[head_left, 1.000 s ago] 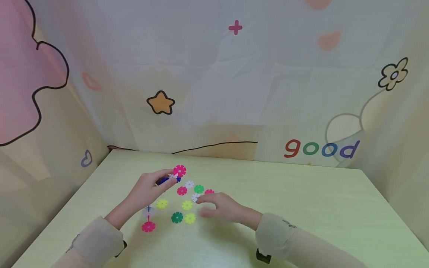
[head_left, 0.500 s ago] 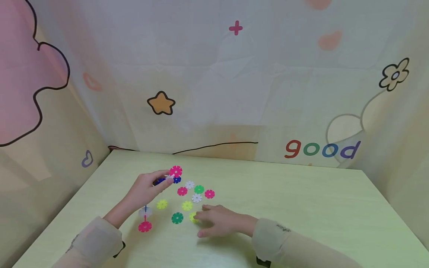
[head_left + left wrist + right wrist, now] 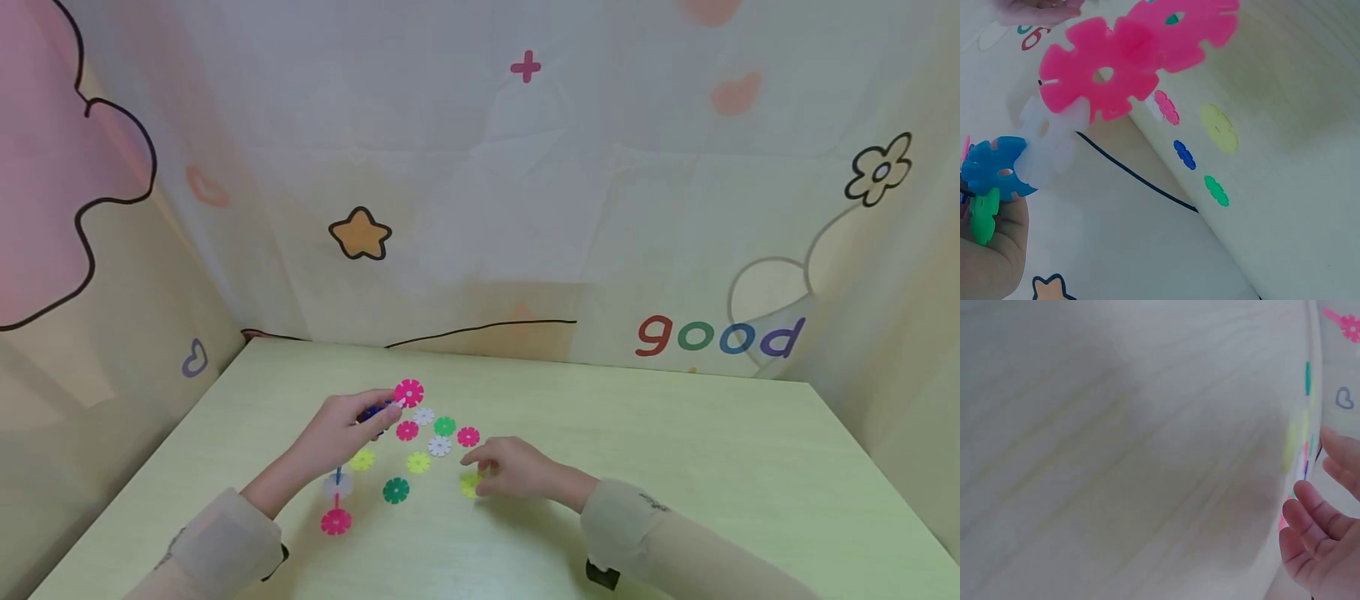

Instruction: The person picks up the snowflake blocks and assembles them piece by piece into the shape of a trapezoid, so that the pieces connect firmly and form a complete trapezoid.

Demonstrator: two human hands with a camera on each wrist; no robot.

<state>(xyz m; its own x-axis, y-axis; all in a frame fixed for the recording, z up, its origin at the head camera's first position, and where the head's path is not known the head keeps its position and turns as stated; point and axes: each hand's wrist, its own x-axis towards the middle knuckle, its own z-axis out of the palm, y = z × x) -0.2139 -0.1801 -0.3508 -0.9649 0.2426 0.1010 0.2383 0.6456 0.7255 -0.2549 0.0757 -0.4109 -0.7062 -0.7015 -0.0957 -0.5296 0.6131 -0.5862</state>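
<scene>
My left hand grips a linked chain of plastic snowflake discs. A pink disc stands above its fingertips, with dark blue ones partly hidden in the grip. Below the wrist hang a whitish disc and another pink disc. In the left wrist view the chain shows a blue disc, a green disc and a white disc. My right hand is low over the table, fingers loosely bent. A yellow disc is by its thumb, partly hidden, and no grip on it shows.
Loose discs lie on the table between the hands: a dark green disc, a light green disc, a white disc, a pink disc and several others. A printed cloth hangs behind.
My right hand moved from the white disc down toward the yellow one, then right; that yellow disc shifted right with it. My left hand keeps its chain, swaying slightly.
</scene>
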